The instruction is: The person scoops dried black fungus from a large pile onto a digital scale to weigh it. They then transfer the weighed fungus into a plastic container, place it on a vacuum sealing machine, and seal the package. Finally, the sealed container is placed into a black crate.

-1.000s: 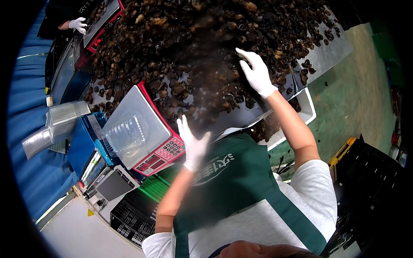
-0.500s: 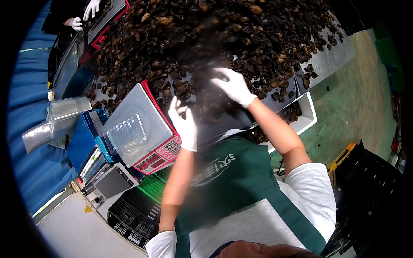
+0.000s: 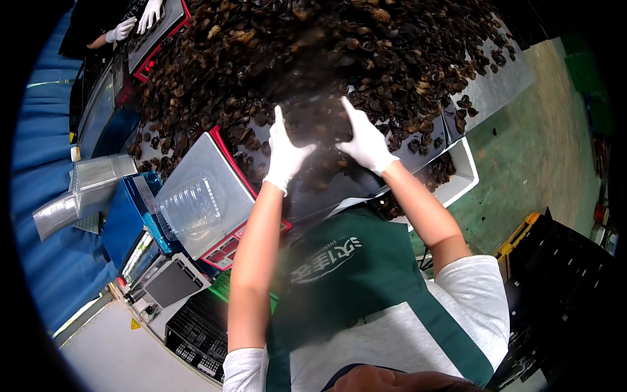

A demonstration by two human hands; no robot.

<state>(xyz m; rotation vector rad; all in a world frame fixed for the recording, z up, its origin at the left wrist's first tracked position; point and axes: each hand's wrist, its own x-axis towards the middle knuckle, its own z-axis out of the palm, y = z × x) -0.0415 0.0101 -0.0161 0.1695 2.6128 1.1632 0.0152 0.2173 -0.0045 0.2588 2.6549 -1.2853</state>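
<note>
A large heap of dark brown wrinkled pieces, like wood ear fungus (image 3: pixel 398 59), covers the metal table (image 3: pixel 490 85). My left hand (image 3: pixel 287 150), in a white glove, is open at the heap's near side, fingers pointing away and thumb spread. My right hand (image 3: pixel 362 140), also gloved, is open opposite it, thumb spread inward. Some pieces lie between them, where a blurred smudge hides any contact. Left of my left hand sits a red-framed scale (image 3: pixel 222 170) with a clear plastic container (image 3: pixel 186 206) on its pan.
A co-worker's gloved hands (image 3: pixel 121 29) are by another red scale (image 3: pixel 157 36) at top left. Clear trays (image 3: pixel 98 183) lie on blue equipment at left. A white bin (image 3: pixel 464 176) holds pieces beside my right arm. Black crates (image 3: pixel 548 281) stand lower right.
My left hand has moved up from beside the scale into the heap's edge. My right hand has come down and inward from farther right. Both now face each other with thumbs spread.
</note>
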